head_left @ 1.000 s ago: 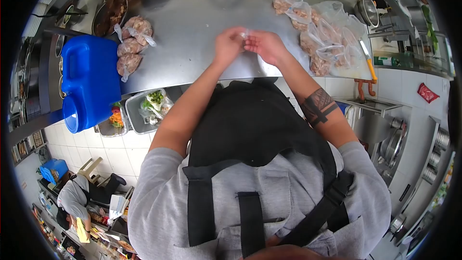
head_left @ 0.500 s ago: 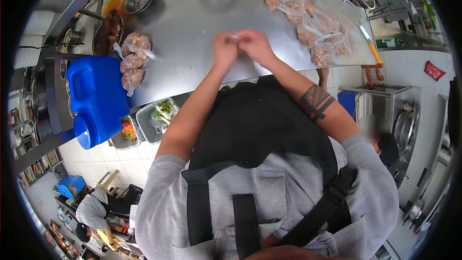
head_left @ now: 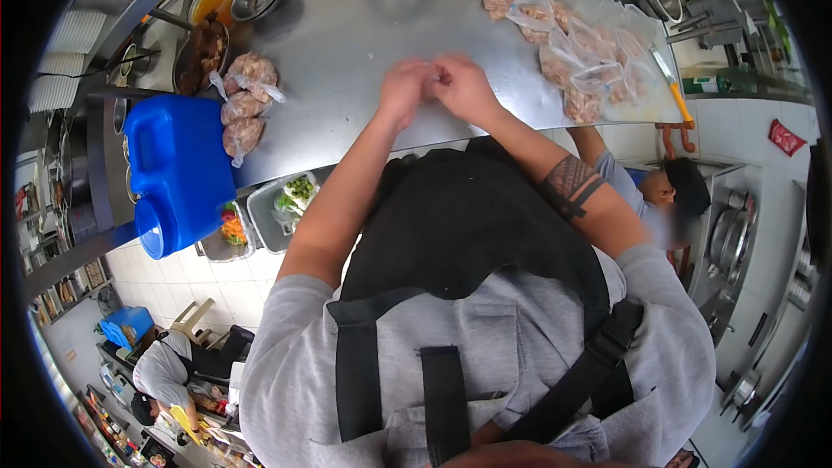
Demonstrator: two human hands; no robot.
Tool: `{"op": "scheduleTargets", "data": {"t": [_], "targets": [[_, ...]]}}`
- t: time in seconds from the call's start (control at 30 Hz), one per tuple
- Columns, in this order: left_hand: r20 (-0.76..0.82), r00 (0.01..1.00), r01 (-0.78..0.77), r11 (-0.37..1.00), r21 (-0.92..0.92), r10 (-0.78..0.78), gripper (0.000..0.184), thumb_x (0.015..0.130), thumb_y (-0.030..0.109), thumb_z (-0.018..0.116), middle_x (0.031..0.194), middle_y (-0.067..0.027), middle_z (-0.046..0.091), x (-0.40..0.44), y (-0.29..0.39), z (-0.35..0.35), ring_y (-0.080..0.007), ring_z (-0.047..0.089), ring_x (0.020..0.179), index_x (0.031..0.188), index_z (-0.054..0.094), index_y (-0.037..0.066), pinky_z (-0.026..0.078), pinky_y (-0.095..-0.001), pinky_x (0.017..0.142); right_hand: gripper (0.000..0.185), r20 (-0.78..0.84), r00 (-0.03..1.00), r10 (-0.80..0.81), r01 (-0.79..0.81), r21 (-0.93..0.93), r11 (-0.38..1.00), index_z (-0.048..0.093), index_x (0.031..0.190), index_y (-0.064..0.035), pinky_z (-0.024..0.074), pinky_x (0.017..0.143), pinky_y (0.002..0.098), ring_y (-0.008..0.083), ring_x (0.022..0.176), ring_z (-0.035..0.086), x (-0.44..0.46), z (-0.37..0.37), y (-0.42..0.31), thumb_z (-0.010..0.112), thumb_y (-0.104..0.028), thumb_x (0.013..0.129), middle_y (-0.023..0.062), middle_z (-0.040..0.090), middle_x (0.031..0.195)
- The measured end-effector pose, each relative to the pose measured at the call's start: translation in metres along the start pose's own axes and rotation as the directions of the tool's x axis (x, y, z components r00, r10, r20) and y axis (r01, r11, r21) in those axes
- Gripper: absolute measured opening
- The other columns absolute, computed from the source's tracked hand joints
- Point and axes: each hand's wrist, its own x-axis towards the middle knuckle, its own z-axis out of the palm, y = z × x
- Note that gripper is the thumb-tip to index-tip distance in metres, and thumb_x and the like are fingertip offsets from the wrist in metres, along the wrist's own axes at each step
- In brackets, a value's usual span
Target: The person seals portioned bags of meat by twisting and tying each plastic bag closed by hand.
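Surface [head_left: 342, 39] is bearing soft-looking bags [head_left: 243, 107], best cupped underneath; left hand [head_left: 406, 90] and right hand [head_left: 466, 89] are meeting, fingers curled, contents unclear.

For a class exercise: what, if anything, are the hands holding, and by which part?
It cannot be told: the left hand and right hand meet over the steel table; anything between them is hidden or unclear.

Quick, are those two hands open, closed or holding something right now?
Left hand: partly curled; whether it holds anything cannot be told.
Right hand: curled inward beside the left; its grip cannot be told either.
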Motion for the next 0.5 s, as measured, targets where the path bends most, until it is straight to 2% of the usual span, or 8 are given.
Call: {"op": "scheduleTargets", "data": {"t": [0.03, 0.07, 0.1, 0.13, 0.2, 0.33, 0.4, 0.5], "targets": [[-0.002, 1.0, 0.0, 1.0, -0.005, 0.0, 0.023, 0.091, 0.009, 0.065, 0.105, -0.0108, 0.067, -0.002, -0.001, 0.001, -0.0183, 0.063, 0.096, 0.109, 0.067, -0.006, 0.051, -0.0312, 0.082, 0.018, 0.018, 0.995, -0.094, 0.096, -0.161, 0.982, 0.068, 0.1, -0.0008, 0.0565, 0.078, 0.0414, 0.034, 0.087, 0.067, 0.001, -0.003, -0.001, 0.067, -0.006, 0.083, 0.0159, 0.067, 0.095], [-0.014, 0.999, -0.038, 0.987, 0.154, 0.041, 0.022, 0.091, 0.01, 0.066, 0.104, -0.0106, 0.069, -0.005, 0.0, 0.003, -0.0183, 0.064, 0.093, 0.105, 0.069, -0.006, 0.051, -0.0312, 0.08, 0.016, 0.051, 0.981, -0.185, 0.192, -0.314, 0.93, 0.068, 0.097, -0.0011, 0.0559, 0.078, 0.0439, 0.0362, 0.089, 0.066, 0.002, -0.004, 0.0, 0.065, -0.007, 0.083, 0.0167, 0.067, 0.095], [-0.021, 0.996, -0.074, 0.948, 0.309, 0.084, 0.021, 0.09, 0.011, 0.067, 0.103, -0.0105, 0.07, -0.007, 0.001, 0.004, -0.0183, 0.065, 0.091, 0.101, 0.072, -0.006, 0.052, -0.0312, 0.078, 0.016, 0.057, 0.981, -0.187, 0.196, -0.314, 0.929, 0.068, 0.097, -0.0011, 0.0559, 0.078, 0.0439, 0.0362, 0.089, 0.066, 0.002, -0.005, -0.001, 0.065, -0.007, 0.083, 0.0167, 0.067, 0.095], [-0.027, 0.996, -0.073, 0.95, 0.305, 0.085, 0.021, 0.09, 0.011, 0.067, 0.103, -0.0105, 0.07, -0.007, 0.0, 0.004, -0.0183, 0.065, 0.091, 0.101, 0.072, -0.006, 0.052, -0.0312, 0.078, 0.013, 0.078, 0.984, -0.158, 0.176, -0.38, 0.908, 0.067, 0.094, -0.0014, 0.0551, 0.078, 0.0457, 0.0376, 0.089, 0.065, 0.002, -0.004, -0.001, 0.063, -0.007, 0.084, 0.0171, 0.066, 0.094], [-0.002, 0.94, -0.268, 0.744, 0.613, 0.34, 0.019, 0.089, 0.012, 0.068, 0.101, -0.009, 0.072, -0.001, -0.004, 0.001, -0.0176, 0.067, 0.083, 0.094, 0.074, -0.005, 0.053, -0.0308, 0.072, 0.01, 0.104, 0.986, -0.13, 0.163, -0.444, 0.881, 0.067, 0.091, -0.0017, 0.0543, 0.078, 0.0475, 0.0389, 0.09, 0.065, 0.001, -0.002, -0.002, 0.061, -0.007, 0.084, 0.0176, 0.066, 0.094], [-0.086, 0.949, -0.203, 0.795, 0.571, 0.305, 0.02, 0.088, 0.014, 0.068, 0.1, -0.0093, 0.073, 0.009, -0.016, -0.006, -0.0176, 0.068, 0.077, 0.094, 0.075, -0.005, 0.053, -0.031, 0.069, 0.008, 0.096, 0.981, -0.166, 0.191, -0.386, 0.903, 0.066, 0.087, -0.0024, 0.0537, 0.077, 0.0478, 0.0388, 0.089, 0.065, -0.001, -0.001, -0.007, 0.059, -0.005, 0.083, 0.0171, 0.066, 0.094], [-0.121, 0.982, -0.087, 0.919, 0.384, 0.144, 0.022, 0.087, 0.013, 0.068, 0.096, -0.0089, 0.072, 0.011, -0.02, -0.01, -0.0165, 0.066, 0.071, 0.1, 0.074, -0.004, 0.053, -0.0309, 0.068, 0.008, 0.097, 0.979, -0.177, 0.201, -0.367, 0.908, 0.066, 0.087, -0.0028, 0.0535, 0.077, 0.0481, 0.0391, 0.09, 0.065, -0.001, 0.001, -0.005, 0.059, -0.005, 0.083, 0.0173, 0.066, 0.094], [-0.049, 0.996, -0.06, 0.967, 0.247, 0.074, 0.025, 0.086, 0.012, 0.069, 0.095, -0.0067, 0.071, 0.001, -0.011, -0.005, -0.014, 0.065, 0.075, 0.104, 0.074, -0.003, 0.053, -0.0296, 0.069, 0.009, 0.082, 0.992, -0.101, 0.121, -0.306, 0.944, 0.067, 0.087, -0.0043, 0.0527, 0.078, 0.0494, 0.0395, 0.09, 0.065, 0.002, -0.004, 0.003, 0.058, -0.005, 0.084, 0.018, 0.066, 0.095]]}}
